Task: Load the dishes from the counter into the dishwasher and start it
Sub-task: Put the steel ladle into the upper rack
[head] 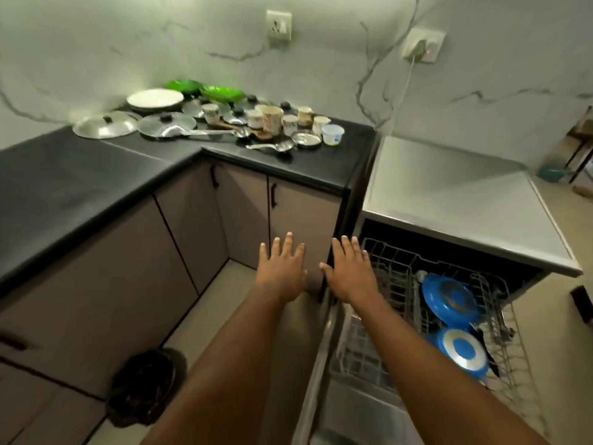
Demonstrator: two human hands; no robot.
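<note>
Dishes crowd the far corner of the black counter (80, 187): a white plate (155, 99), green bowls (221, 92), steel lids (104, 124), several patterned cups (272, 118), a steel ladle (271, 146) and a small white tub (332, 134). The dishwasher (449, 200) stands at the right with its door down and its wire rack (398, 277) pulled out. Two blue dishes (449, 300) stand in the rack. My left hand (282, 271) and my right hand (349, 273) are stretched forward, palms down, fingers spread, both empty. The right hand hovers over the rack's left edge.
Grey cabinet doors (301, 226) run under the counter. A dark waste bin (144, 387) stands on the floor at the lower left. A cable hangs from the wall socket (423, 44) above the dishwasher. Floor shows between cabinets and the dishwasher door.
</note>
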